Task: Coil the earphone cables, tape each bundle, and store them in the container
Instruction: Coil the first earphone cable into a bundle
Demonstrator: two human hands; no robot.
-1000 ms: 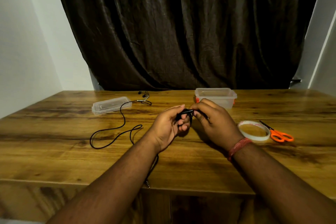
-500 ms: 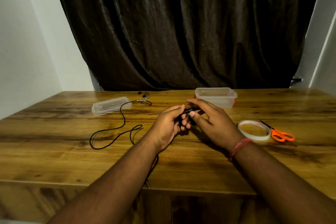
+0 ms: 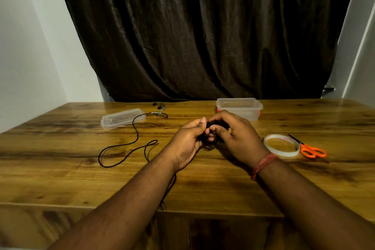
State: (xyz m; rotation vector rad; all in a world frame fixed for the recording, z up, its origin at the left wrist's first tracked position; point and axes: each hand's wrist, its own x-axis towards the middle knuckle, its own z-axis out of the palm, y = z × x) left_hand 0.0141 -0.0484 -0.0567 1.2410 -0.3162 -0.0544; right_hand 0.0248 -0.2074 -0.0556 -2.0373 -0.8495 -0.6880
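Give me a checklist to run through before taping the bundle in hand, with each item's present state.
1. Coiled earphone cable gripped by left hand and right hand: ok.
2. Coil neat, ends tucked in: cannot tell, fingers hide it.
3. Tape roll beside the right wrist on the table: ok.
4. Scissors right of the tape: ok.
5. A hand free to take tape: not ok, both hold the coil.
6. Container open, lid lying apart: ok.
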